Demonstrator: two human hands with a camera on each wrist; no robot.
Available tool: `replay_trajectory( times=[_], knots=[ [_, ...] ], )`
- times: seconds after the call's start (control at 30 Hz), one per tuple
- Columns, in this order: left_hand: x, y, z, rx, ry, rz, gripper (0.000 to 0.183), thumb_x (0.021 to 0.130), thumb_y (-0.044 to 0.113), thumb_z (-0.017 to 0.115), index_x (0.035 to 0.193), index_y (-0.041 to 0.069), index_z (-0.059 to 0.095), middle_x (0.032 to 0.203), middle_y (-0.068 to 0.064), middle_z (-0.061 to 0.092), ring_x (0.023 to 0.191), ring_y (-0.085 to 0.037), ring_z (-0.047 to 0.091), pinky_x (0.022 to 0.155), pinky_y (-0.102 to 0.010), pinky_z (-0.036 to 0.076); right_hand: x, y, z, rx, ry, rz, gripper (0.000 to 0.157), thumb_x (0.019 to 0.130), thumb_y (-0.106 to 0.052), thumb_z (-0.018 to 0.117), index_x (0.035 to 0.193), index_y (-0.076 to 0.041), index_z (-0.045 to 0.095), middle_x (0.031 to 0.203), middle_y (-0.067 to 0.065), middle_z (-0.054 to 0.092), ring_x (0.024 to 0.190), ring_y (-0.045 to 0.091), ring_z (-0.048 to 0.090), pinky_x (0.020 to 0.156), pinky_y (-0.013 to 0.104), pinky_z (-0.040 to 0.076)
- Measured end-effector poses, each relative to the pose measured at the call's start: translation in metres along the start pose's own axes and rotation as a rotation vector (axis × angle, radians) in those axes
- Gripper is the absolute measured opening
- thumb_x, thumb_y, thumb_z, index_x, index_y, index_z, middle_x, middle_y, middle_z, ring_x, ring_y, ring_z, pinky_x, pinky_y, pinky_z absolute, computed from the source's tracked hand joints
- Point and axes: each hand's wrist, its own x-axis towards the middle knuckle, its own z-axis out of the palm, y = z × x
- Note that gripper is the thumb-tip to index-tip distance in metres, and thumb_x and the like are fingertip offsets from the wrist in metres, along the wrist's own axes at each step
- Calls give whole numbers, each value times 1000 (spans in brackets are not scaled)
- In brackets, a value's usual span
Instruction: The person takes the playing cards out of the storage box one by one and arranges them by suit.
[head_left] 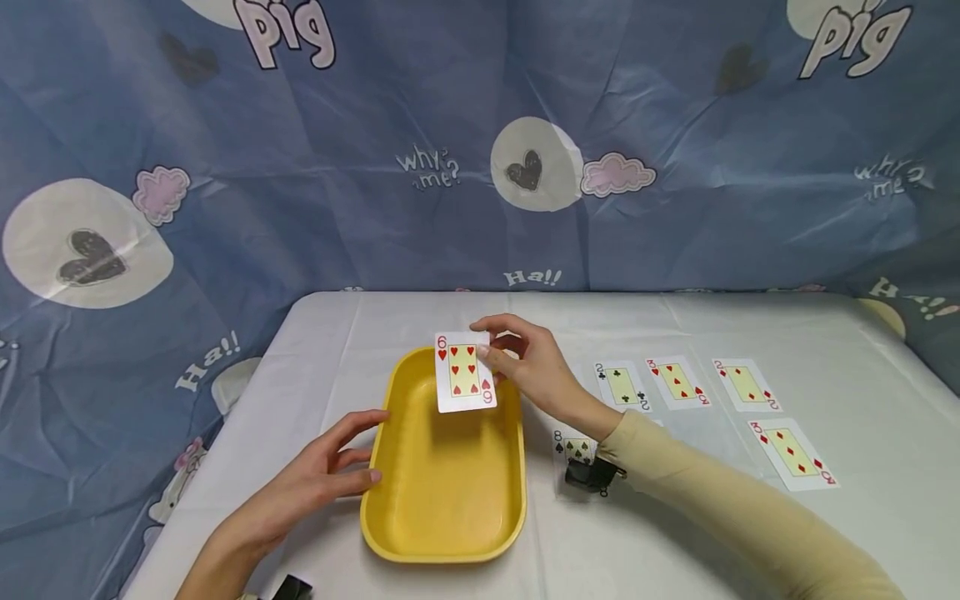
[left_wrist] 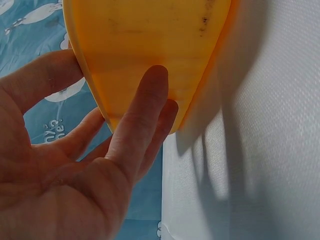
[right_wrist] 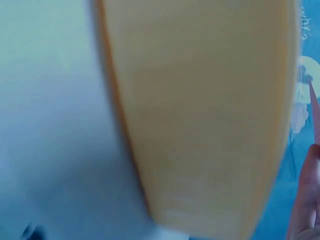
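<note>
In the head view a yellow plastic tray lies lengthwise on the white-covered table. My right hand pinches a six of hearts playing card between thumb and fingers, holding it face up over the tray's far end. At the tray's left side my left hand has its fingers spread, fingertips at the rim. The left wrist view has those fingers against the tray's outer wall. Only part of the right hand shows in the right wrist view, at the right edge.
Right of the tray, several cards lie face up, among them a two of clubs, a two of diamonds and an eight of spades, partly behind the right wrist camera. A blue printed cloth hangs behind the table.
</note>
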Motion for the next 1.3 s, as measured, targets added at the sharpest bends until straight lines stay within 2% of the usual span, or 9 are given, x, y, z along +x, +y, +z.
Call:
replay_trajectory(
  times=[0.13, 0.27, 0.37, 0.5, 0.9, 1.1, 1.3],
  knots=[
    [-1, -1, -1, -2, -11, 7, 67, 92, 24, 71, 149, 20, 37, 160, -11, 17, 126, -31, 52, 92, -43, 52, -10, -11, -17, -47, 5, 34, 27, 93, 1, 66, 119, -5, 66, 104, 15, 57, 83, 26, 63, 59, 39, 57],
    [-1, -2, -2, 0, -22, 17, 67, 93, 24, 70, 149, 19, 36, 160, -11, 17, 125, -31, 52, 92, -43, 52, -19, -12, -36, -73, 25, 48, 27, 93, 2, 65, 120, -4, 64, 106, 16, 55, 83, 28, 64, 58, 48, 57],
    [-1, -1, -2, 1, -29, 27, 67, 93, 23, 69, 150, 18, 35, 160, -11, 17, 126, -32, 51, 92, -44, 52, -25, -5, -54, -94, 41, 41, 28, 93, -1, 66, 120, -5, 63, 108, 14, 56, 81, 26, 65, 57, 45, 57],
    [-2, -1, -2, -1, -42, 41, 66, 94, 22, 68, 151, 18, 34, 160, -10, 16, 127, -33, 49, 92, -44, 52, -35, -8, -77, -119, 60, 52, 29, 93, 0, 66, 121, -1, 61, 110, 16, 57, 79, 23, 66, 57, 38, 57],
    [-3, -2, -3, -13, -48, 39, 67, 94, 21, 68, 151, 18, 33, 161, -10, 14, 127, -33, 50, 90, -43, 53, -83, -9, -150, -275, 92, 144, 31, 94, -6, 66, 125, -4, 61, 115, 13, 55, 79, 15, 66, 58, 38, 58],
    [-2, -2, -4, -12, -43, 27, 66, 94, 22, 68, 151, 18, 33, 161, -11, 13, 127, -33, 50, 90, -44, 53, -107, -8, -176, -317, 112, 213, 33, 95, -10, 67, 127, -4, 60, 116, 10, 56, 81, 13, 67, 58, 40, 58],
    [-1, -2, -3, -4, -41, 31, 66, 94, 22, 68, 151, 18, 33, 161, -11, 13, 127, -34, 49, 90, -43, 53, -126, -7, -197, -386, 85, 247, 33, 94, -10, 68, 126, -5, 61, 115, 6, 61, 80, 15, 68, 57, 41, 58]
  ],
)
